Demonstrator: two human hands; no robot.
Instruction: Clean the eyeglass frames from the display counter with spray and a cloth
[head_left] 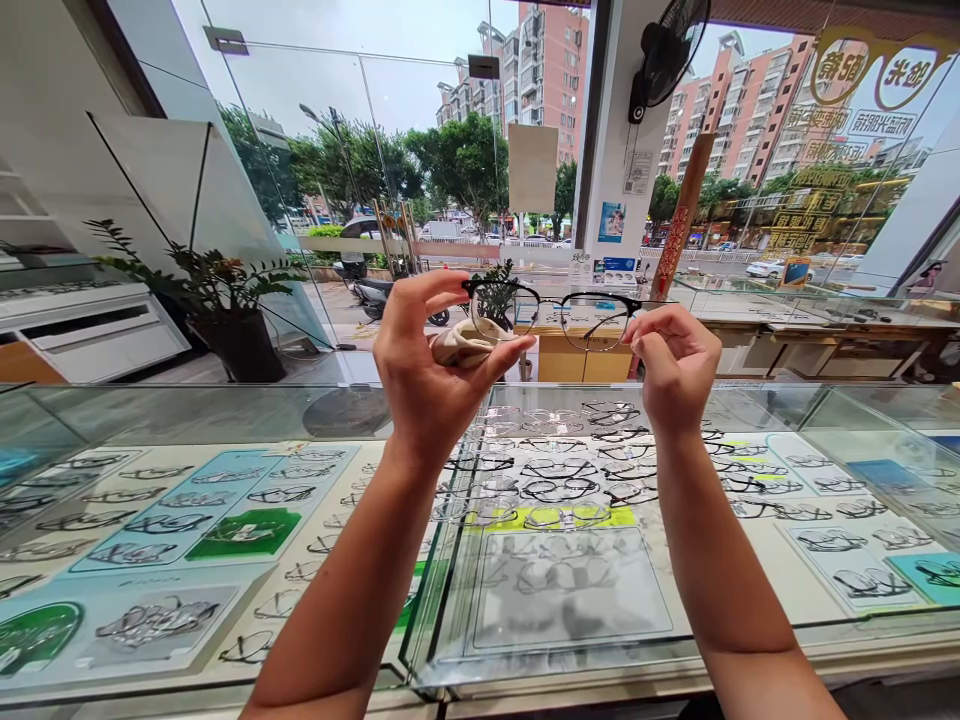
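Black-rimmed glasses (pixel 552 300) held up at twelve o'clock, above the glass worktop (pixel 225 408). Left hand (pixel 420 375), grip partly closed, has their nine-o'clock end and a pale cloth (pixel 466 342); right hand's (pixel 679 365) grip pinches the three-o'clock end.

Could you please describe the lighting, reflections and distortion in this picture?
In the head view, daylight comes through the windows; reflections lie on the glass counter; same view, verticals lean near the sides, suggesting wide-angle distortion, while the held eyeglasses look reasonably sharp.
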